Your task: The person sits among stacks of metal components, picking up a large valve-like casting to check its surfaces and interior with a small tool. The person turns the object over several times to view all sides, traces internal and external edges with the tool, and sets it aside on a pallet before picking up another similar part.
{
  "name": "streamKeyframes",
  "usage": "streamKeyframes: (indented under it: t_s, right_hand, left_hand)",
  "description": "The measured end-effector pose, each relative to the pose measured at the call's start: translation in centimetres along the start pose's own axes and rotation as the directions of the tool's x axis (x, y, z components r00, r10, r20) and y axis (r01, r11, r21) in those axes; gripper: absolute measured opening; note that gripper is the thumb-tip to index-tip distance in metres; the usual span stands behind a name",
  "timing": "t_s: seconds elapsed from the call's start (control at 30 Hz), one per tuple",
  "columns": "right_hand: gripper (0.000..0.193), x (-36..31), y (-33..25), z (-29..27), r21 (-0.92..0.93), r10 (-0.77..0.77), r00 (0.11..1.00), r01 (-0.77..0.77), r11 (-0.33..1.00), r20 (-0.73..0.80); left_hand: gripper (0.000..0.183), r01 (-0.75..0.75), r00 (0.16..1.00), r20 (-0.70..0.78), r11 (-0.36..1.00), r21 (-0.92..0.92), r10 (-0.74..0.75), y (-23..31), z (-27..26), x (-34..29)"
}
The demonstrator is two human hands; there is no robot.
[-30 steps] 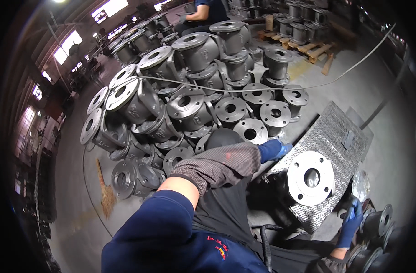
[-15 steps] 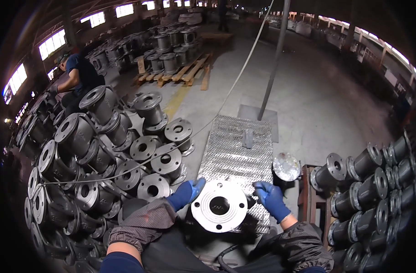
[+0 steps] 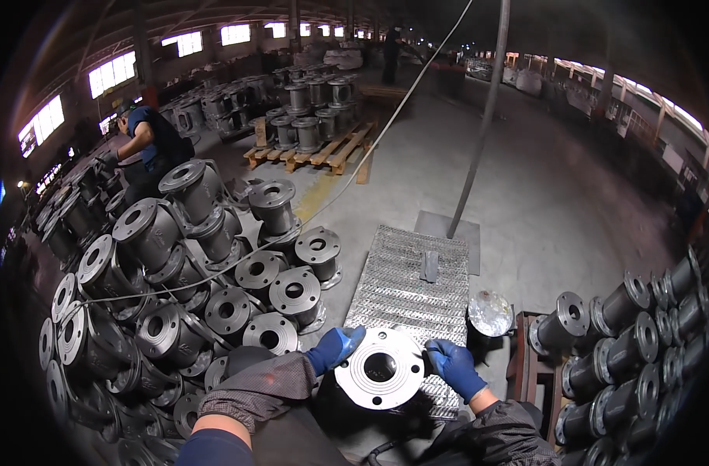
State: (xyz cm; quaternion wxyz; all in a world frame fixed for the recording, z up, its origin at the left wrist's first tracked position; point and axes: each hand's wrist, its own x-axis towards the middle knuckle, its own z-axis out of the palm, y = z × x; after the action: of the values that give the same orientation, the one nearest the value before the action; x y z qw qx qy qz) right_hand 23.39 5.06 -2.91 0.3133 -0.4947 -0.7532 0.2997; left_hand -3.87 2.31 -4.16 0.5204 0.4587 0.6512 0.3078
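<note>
A short flanged pipe (image 3: 401, 351) stands in front of me with its round machined flange face turned up, showing a central bore and bolt holes. At the flange's upper left rim, my blue-gloved left hand (image 3: 335, 349) is closed, with its fingers at the edge. My right hand (image 3: 454, 366), in a matching glove, has its fingers curled in against the right rim. The pipe's body below the flange is mostly hidden in shadow. Beneath and beyond it lies a ridged metal plate (image 3: 405, 291), with a small grey block (image 3: 429, 266) on it.
Flanged pipes (image 3: 294, 291) are heaped on my left; more are stacked on the right (image 3: 626, 342) beside a rusty metal frame (image 3: 523, 349). A round container (image 3: 491, 312) stands near the plate. A pole (image 3: 482, 124) and a cable (image 3: 393, 116) cross ahead. A co-worker (image 3: 149, 140) bends over pipes.
My view has tilted up, so the surroundings sit lower in the picture. The right hand has come closer to the flange rim; the left stays at the rim.
</note>
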Motion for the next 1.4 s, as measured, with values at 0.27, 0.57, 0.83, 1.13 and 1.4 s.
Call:
streamKeyframes:
  t_s: [0.27,0.57,0.83,1.13,1.4]
  right_hand:
    - [0.021,-1.2,1.6,-1.4,-0.045,-0.005,1.0,0.004,0.999,-0.018]
    - [0.027,-1.8,8.0,-3.7,0.0,0.173,0.98,-0.174,0.985,-0.099]
    - [0.028,-2.3,4.4,-5.7,0.293,0.396,0.915,-0.402,0.867,0.082]
    - [0.035,-2.7,2.0,-5.3,-0.006,-0.208,0.963,0.212,0.977,0.174]
    - [0.033,-2.6,2.2,-4.6,-0.28,-0.257,0.949,0.301,0.911,0.183]
  left_hand:
    - [0.049,-0.16,0.986,0.055,0.987,-0.004,0.16,4.1,2.6,-2.6]
    - [0.034,-0.321,0.934,0.177,0.947,0.037,0.309,7.1,4.8,-1.4]
    - [0.044,-0.227,0.959,0.148,0.968,-0.106,0.241,6.4,6.8,0.0]
    - [0.048,-0.353,0.929,0.176,0.921,0.162,0.325,7.4,6.8,-1.2]
    - [0.033,-0.697,0.713,0.253,0.621,0.359,0.654,4.6,4.1,1.1]
